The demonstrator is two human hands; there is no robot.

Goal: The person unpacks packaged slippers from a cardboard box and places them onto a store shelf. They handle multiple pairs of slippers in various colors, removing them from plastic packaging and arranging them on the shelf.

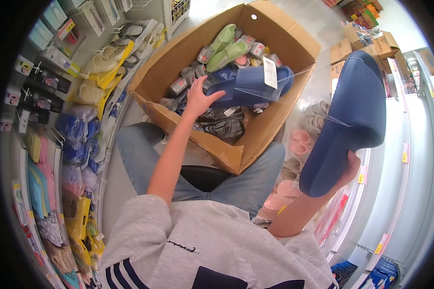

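My right hand point(351, 168) grips a navy blue slide sandal point(347, 119) by its edge, raised at the right, with clear plastic film trailing from it. My left hand point(201, 96) reaches over a large cardboard box point(289, 25), its fingers spread at the toe end of a second navy blue slide point(249, 85); whether they touch it, I cannot tell. That slide bears a white tag point(270, 73) and clear film. Light green slides point(226, 56), several small tins point(205, 55) and black plastic-wrapped items point(222, 128) lie in the box.
Shelves at the left hold hanging sandals point(101, 65), blue wrapped packs point(76, 126) and folded cloths point(39, 184). Pink slippers point(299, 141) stand low beside white shelves point(390, 169) at the right. More cardboard boxes point(387, 47) are stacked at the back right.
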